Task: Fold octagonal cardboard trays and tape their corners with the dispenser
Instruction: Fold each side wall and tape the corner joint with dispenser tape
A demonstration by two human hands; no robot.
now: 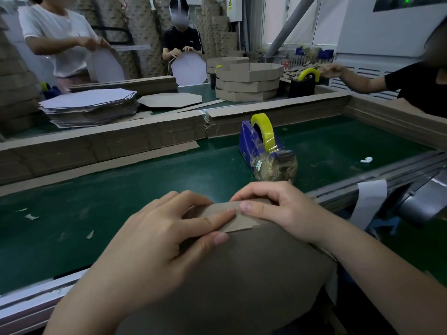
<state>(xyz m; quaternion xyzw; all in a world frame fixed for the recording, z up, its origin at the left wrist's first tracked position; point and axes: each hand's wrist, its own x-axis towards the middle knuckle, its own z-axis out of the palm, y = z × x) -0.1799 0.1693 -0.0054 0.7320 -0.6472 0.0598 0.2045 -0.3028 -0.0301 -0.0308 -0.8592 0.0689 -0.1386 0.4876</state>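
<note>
The cardboard tray [242,274] is at the near edge of the green belt [121,189], tipped up against the worker with its plain brown underside facing us. At its top rim, one corner flap [238,222] overlaps the neighbouring wall.

The left hand [150,238] grips this corner. Its forefinger lies straight along the flap, the thumb presses below, and the other fingers reach over the rim out of sight. The right hand [278,211] grips the rim from the right, fingers curled over the top and thumb flat on the flap. I cannot tell whether any tape is on the corner.

Risks, as I judge them:
- Both hands are occupied, so freeing one to fetch tape may let the stiff board spring open.
- The overlap looks slightly askew, and taping it like that would fix a crooked wall.

The tape dispenser [261,151] stands just beyond the hands. It is blue with a glossy yellow roll [263,129], and its near end is matted with old tape, which may snag a fresh strip.

Materials: matte brown board with cleanly cut angled edges. Folded octagonal trays [249,83] are stacked at the far side.
</note>
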